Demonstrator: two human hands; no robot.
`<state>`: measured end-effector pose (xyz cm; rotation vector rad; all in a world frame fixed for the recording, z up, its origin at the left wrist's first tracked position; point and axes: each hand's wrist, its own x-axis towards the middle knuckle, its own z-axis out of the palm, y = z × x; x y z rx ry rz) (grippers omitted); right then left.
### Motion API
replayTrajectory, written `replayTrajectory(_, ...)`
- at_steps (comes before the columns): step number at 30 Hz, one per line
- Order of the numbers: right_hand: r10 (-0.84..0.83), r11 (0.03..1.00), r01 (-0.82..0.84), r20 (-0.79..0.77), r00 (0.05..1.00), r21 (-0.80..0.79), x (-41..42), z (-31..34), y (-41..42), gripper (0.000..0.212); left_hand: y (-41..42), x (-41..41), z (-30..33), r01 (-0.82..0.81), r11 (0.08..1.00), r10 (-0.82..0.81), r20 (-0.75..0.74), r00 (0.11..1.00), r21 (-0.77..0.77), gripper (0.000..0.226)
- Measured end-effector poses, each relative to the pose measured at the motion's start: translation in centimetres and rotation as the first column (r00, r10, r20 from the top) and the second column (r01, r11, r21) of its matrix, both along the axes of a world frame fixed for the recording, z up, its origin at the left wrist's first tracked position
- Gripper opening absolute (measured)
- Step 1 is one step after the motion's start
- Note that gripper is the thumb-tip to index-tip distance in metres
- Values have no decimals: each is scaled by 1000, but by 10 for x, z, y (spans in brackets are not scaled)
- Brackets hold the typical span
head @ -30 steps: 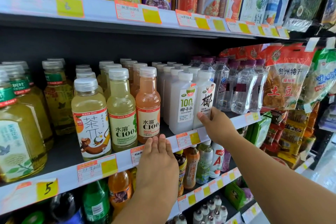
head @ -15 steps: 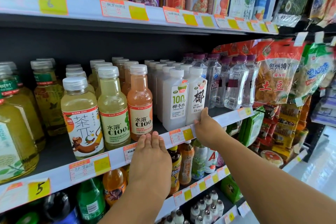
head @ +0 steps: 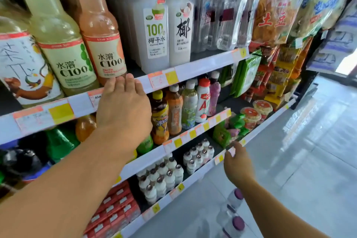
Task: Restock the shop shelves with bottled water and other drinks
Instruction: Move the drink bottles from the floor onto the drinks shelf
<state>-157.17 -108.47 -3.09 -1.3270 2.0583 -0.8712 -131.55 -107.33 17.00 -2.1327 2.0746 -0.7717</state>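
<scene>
The landmark here is the orange C100 bottle (head: 102, 31), standing at the front of the shelf edge (head: 202, 63) with the price strip. The left hand (head: 123, 110) lies just below and in front of that bottle, fingers straight and close together, their tips touching its base; it holds nothing. To the right of the bottle stand the white coconut-water bottles (head: 154, 31), and further right the clear water bottles with purple caps (head: 222, 15), which already fill their row to the front.

Well below and to the right of the orange bottle, the right hand (head: 237, 164) hangs in front of the low shelf, fingers loosely curled around nothing I can make out, though blur makes this uncertain. Lower again, near the floor, sit more purple-capped water bottles (head: 234, 208), seemingly the stock to be shelved.

The step in hand looks like fetching the next bottle. To do it well, the right hand should take one bottle round its body, not its cap, lift it clear of its neighbours, and bring it up upright to the water row right of the orange bottle. The left hand can steady the front bottles so none tips forward over the strip.
</scene>
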Motion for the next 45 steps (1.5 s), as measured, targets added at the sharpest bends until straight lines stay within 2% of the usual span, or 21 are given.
replayTrajectory(3, -57, 982, 54, 12, 998, 180, -18, -63, 35, 45, -1, 2, -13, -18, 998, 16, -22, 1000, -63, 84)
replayTrajectory(5, -44, 960, 42, 0, 999, 276, -25, -101, 57, 45, 3, 0, -27, -31, 994, 20, -107, 994, -101, 91)
replayTrajectory(9, -24, 925, 30, -19, 1000, 379, -32, -149, 85, 41, 27, -22, -79, 93, 979, -142, -278, 950, -181, 85)
replayTrajectory(12, 62, 884, -35, -43, 997, 467, -41, -173, 92, 47, 47, -42, -129, 175, 984, -176, -408, 896, -42, 80)
replayTrajectory(15, 152, 849, -89, -79, 985, 521, -50, -188, 96, 48, 60, -54, -171, 179, 975, -76, -557, 827, 131, 82)
replayTrajectory(22, 244, 865, -129, -182, 953, 484, -59, -201, 103, 53, 76, -54, -214, 201, 942, 13, -630, 776, 267, 70)
replayTrajectory(30, 243, 881, -127, -206, 948, 456, -59, -203, 100, 41, 72, -54, -218, 178, 919, 93, -630, 771, 353, 70)
replayTrajectory(35, 235, 887, -142, -165, 958, 439, -56, -185, 99, 39, 80, -56, -221, 211, 872, 143, -641, 754, 443, 71)
replayTrajectory(41, 234, 950, -197, -133, 963, 244, -40, -112, 77, 36, 85, -61, -213, 268, 798, 221, -676, 703, 540, 74)
replayTrajectory(45, 271, 963, -269, -121, 955, 29, -13, -38, 64, 35, 77, -56, -192, 286, 813, 204, -707, 677, 508, 75)
